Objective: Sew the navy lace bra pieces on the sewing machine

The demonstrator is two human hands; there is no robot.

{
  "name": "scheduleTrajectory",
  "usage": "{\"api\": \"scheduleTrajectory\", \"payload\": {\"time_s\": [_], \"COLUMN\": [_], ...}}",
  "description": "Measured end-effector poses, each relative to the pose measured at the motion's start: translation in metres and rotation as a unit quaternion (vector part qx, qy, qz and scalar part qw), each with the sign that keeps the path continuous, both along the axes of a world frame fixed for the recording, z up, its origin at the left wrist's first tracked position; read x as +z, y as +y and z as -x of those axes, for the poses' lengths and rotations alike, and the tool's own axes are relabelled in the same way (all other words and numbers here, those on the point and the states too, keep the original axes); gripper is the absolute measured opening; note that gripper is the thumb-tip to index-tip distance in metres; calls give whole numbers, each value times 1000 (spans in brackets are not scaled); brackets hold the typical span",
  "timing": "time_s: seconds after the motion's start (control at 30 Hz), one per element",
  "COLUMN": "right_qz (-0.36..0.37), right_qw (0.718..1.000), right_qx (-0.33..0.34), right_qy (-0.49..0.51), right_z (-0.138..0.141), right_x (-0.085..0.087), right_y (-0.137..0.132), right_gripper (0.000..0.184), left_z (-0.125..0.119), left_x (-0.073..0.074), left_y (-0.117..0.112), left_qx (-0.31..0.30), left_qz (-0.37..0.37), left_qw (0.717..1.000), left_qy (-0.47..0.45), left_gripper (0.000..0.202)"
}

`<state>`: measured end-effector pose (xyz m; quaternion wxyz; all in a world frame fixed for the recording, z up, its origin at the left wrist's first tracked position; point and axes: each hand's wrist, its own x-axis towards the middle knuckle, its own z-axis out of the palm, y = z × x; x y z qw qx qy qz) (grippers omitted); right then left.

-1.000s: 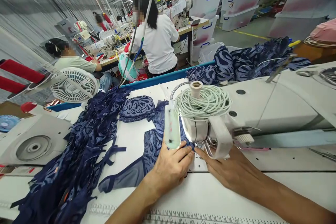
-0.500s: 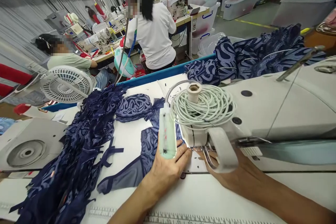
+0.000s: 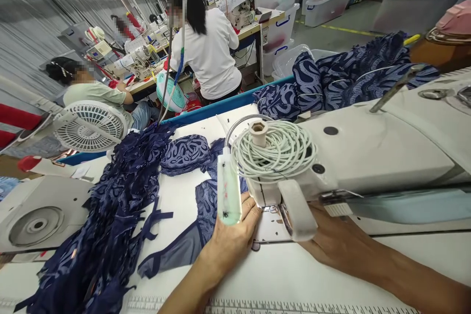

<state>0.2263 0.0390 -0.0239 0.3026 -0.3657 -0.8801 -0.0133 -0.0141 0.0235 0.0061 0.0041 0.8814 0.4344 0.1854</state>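
My left hand (image 3: 233,235) lies on the bed of a white sewing machine (image 3: 362,144), left of the needle area. Its fingers are pressed together on a navy patterned garment piece (image 3: 206,203), partly hidden by the hand and a pale green lamp (image 3: 228,191). A plain mesh-like part of that piece trails toward the front left. My right hand (image 3: 326,235) reaches behind the white curved bar (image 3: 299,208) at the machine head. Its fingers are hidden, so whatever they touch cannot be made out. Pale cord (image 3: 275,149) lies coiled on the machine head.
A long heap of navy pieces (image 3: 125,206) covers the table's left side. A folded patterned stack (image 3: 186,153) lies beyond my left hand, and tied bundles (image 3: 338,78) line the back. A white fan (image 3: 90,126) stands at left. Two people sit at machines beyond the blue edge (image 3: 217,109).
The view has shifted slightly, moving the machine left in the picture. My right hand has drawn rightward from the needle area, its fingers now behind the curved bar. My left hand stays nearly in place.
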Motion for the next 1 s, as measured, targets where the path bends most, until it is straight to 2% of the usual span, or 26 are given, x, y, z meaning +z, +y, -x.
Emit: {"api": "scheduleTrajectory", "payload": {"time_s": [0.13,0.3,0.43,0.57,0.7,0.77,0.9,1.0], "right_qz": [-64,-58,-32,-56,-76,-77,-95,-124], "right_qw": [998,997,997,995,994,994,993,988], "right_qx": [-13,-34,-19,20,34,46,64,84], "right_qy": [9,30,73,85,76,68,40,32], "right_z": [-8,-13,-8,-4,-1,1,2,0], "right_x": [-5,-21,-7,12,15,15,17,15], "right_y": [3,10,14,15,14,14,15,15], "right_gripper": [35,38,35,28,22,23,27,25], "left_z": [1,0,1,2,-1,-4,-3,12], "left_x": [-1,2,1,-3,-6,-7,-7,6], "left_y": [3,8,7,4,5,8,14,8], "left_qx": [11,-1,-13,-13,1,24,102,164], "left_qz": [-7,-22,-35,-60,-54,-23,118,156], "left_qw": [1000,999,999,997,997,997,977,953], "left_qy": [-17,-28,-26,-35,-46,-64,-145,-203], "left_gripper": [26,30,31,29,23,19,15,13]}}
